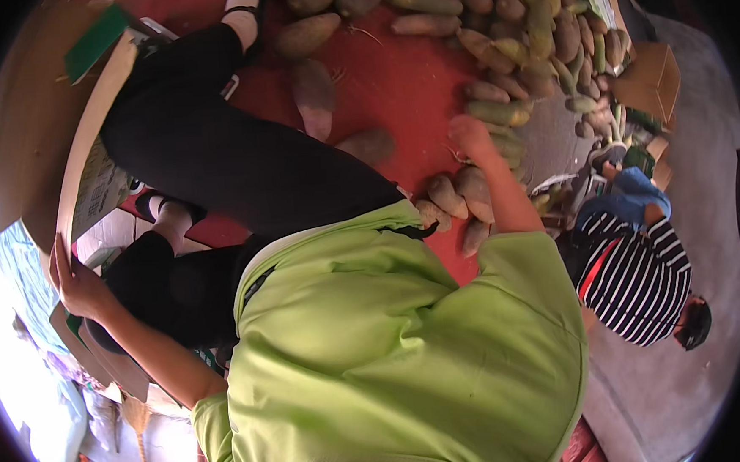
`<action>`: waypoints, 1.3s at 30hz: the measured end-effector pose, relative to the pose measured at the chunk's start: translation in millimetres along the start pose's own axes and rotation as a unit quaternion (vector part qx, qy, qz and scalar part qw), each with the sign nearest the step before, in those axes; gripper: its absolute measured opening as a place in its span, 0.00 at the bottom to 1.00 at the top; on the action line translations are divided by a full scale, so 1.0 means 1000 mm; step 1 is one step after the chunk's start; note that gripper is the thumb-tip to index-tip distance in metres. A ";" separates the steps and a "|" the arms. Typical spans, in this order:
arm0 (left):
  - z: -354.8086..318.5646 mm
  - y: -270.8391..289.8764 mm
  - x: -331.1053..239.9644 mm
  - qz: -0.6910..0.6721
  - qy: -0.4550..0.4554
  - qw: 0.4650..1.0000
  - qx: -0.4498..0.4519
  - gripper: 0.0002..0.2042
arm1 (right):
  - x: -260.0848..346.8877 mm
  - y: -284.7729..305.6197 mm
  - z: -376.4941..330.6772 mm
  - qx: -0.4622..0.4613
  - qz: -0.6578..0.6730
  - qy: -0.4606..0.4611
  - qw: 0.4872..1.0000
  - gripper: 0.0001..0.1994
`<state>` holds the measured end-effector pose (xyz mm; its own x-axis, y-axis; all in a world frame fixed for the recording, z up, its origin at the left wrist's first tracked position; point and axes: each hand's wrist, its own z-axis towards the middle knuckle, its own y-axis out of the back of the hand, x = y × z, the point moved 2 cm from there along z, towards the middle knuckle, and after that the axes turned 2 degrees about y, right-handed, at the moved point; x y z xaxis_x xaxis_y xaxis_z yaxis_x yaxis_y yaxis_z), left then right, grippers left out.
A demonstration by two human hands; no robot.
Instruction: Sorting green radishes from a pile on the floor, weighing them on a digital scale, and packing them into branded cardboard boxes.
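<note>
Left hand point(81, 282) clamped on the edge of a large brown cardboard box point(38, 133), fingers wrapped over its rim. Right hand point(470, 132) reaching out to the heap of long brown and greenish root tubers point(511, 44) on the red floor mat point(395, 85); grip not discernible. Beyond, another person in a striped shirt point(640, 278) crouching.

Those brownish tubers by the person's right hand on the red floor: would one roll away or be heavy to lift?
The tubers near the right hand look thick and solid, so probably weighty for their size. They are long and tapered, so a pushed one would likely wobble in a curve rather than roll straight. The skin looks rough and dull, likely not slippery.
</note>
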<state>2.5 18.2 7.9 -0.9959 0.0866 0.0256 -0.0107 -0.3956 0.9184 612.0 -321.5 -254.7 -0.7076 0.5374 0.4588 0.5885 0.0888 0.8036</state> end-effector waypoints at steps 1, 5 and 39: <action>0.007 0.005 0.001 0.011 0.004 1.000 -0.001 0.15 | 0.008 -0.004 -0.028 -0.009 0.037 -0.038 0.999 0.11; -0.006 -0.003 -0.006 -0.004 -0.016 1.000 0.005 0.15 | -0.037 -0.028 -0.110 0.065 0.071 -0.174 0.980 0.09; -0.007 -0.007 -0.011 0.004 -0.021 1.000 -0.001 0.16 | 0.000 -0.170 -0.152 0.347 -0.362 0.032 0.864 0.14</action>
<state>12.8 13.8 -1.5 -0.9914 0.1215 0.0492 -0.0032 -0.3973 0.9177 452.6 -464.2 -334.1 -0.9960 0.0838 -0.0318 0.0585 0.8767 0.4775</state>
